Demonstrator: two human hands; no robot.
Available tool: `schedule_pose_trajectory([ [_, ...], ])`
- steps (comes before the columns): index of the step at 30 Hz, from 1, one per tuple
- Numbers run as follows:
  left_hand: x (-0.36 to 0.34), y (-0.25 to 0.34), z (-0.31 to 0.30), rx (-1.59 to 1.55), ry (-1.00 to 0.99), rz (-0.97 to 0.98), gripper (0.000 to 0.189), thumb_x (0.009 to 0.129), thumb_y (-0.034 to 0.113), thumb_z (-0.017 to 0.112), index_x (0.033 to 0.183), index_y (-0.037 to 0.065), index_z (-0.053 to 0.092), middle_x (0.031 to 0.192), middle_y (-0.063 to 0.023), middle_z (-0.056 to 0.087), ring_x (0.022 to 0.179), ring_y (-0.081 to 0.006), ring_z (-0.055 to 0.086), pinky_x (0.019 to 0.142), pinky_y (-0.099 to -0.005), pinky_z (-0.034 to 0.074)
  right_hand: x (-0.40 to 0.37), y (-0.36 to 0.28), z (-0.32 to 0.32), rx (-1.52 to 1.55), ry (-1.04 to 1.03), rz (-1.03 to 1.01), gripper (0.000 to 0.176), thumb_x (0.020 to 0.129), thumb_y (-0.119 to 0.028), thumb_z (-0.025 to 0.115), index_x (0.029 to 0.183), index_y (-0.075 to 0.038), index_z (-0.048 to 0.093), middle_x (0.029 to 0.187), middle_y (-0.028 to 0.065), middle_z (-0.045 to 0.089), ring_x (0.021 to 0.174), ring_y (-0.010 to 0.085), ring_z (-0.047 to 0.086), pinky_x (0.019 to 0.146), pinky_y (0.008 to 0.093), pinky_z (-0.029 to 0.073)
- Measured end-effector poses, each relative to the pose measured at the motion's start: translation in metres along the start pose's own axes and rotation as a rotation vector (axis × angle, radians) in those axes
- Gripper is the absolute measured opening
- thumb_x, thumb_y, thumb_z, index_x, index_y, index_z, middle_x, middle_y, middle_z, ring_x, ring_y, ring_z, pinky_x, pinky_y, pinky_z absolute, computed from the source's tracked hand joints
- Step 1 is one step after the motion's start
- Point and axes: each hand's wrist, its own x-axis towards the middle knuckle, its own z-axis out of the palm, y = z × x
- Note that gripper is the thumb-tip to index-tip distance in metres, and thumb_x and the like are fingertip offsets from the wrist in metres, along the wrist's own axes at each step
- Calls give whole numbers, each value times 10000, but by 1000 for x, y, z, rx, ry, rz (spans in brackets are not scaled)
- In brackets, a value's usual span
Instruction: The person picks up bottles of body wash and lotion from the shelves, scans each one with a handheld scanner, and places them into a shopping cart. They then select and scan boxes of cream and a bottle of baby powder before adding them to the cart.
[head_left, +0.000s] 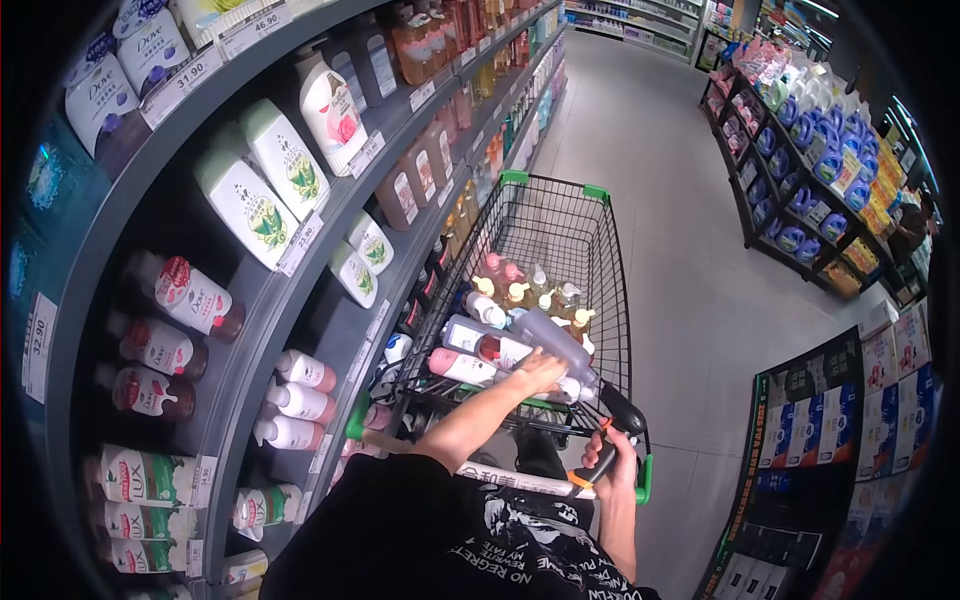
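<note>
My left hand (540,371) reaches over the handle into the shopping cart (618,290). Its fingers are closed against the lower end of a translucent grey bottle (552,338), which lies tilted over other bottles; the fingertips are partly hidden. Beside that hand lie a pink-and-white bottle (462,366) and a bottle with a red label (503,350). Pump bottles with yellow tops (517,293) stand farther in. At the right end of the cart handle (500,478), my right hand (618,458) is wrapped around a black-and-orange handheld device (624,412).
Shelves (250,300) of body wash bottles run close along the left side. A tiled aisle (640,150) stretches ahead. To the right are a display of blue detergent bottles (830,150) and a stack of boxed goods (815,430). Another person (912,228) is at the far right.
</note>
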Motion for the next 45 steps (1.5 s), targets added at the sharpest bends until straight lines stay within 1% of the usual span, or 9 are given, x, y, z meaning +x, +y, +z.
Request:
schedule_pose_trajectory([
  [3,-13,0,-15,-106,151,26,509,770,232,725,1195,38,523,1213,-162,575,1138,-301,562,1014,-469,390,-1,0,3,8,-23,-6,193,886,-199,567,1037,-84,534,633,46,470,484,145,444,440,278,371],
  [4,-13,-3,-22,-189,88,41,517,772,220,714,1205,26,507,1216,-182,552,1110,-329,567,942,-425,458,-2,0,6,1,-12,-5,192,887,-203,566,1035,-84,536,630,43,470,481,141,447,437,274,375],
  [9,-79,-2,-68,-423,157,68,422,785,178,684,1149,15,547,1044,-193,631,979,-357,619,820,-425,500,3,2,1,6,17,22,197,873,-211,577,1029,-95,548,629,33,476,476,134,453,432,261,385],
  [13,-145,-28,-62,-535,212,-89,415,807,201,638,1186,58,549,1030,-198,654,986,-353,627,844,-424,494,8,2,-3,-36,18,57,195,860,-231,588,1008,-112,540,632,16,482,481,124,452,442,250,385],
  [15,-174,-35,-50,-509,66,-377,432,818,251,618,1220,105,558,1002,-176,671,989,-344,632,840,-430,499,10,3,-2,-57,26,65,194,852,-235,592,997,-115,543,632,15,486,485,122,456,444,245,383],
  [18,-179,-25,-60,-414,44,-428,437,823,287,599,1235,146,567,1052,-165,667,991,-339,635,839,-444,502,8,6,6,-122,59,72,159,852,-229,584,961,-122,540,629,7,490,489,116,457,449,236,384],
  [27,-196,-18,-53,-456,32,-481,290,774,294,587,977,124,706,997,-141,688,950,-337,649,804,-460,509,-1,20,10,-226,111,64,135,859,-234,576,920,-121,535,619,-15,487,489,81,440,457,210,387],
  [33,-226,-7,-53,-509,25,-497,325,787,294,594,1050,115,656,1022,-143,676,961,-348,645,814,-467,502,-19,40,9,-222,165,85,120,830,-209,592,862,-102,547,582,4,510,434,85,446,402,190,391],
  [45,-281,22,-22,-503,8,-514,339,800,273,583,1085,93,610,1041,-166,661,976,-360,636,830,-487,492,-77,79,-7,-235,219,119,146,853,-238,571,923,-122,516,597,7,492,461,95,439,420,218,380],
])
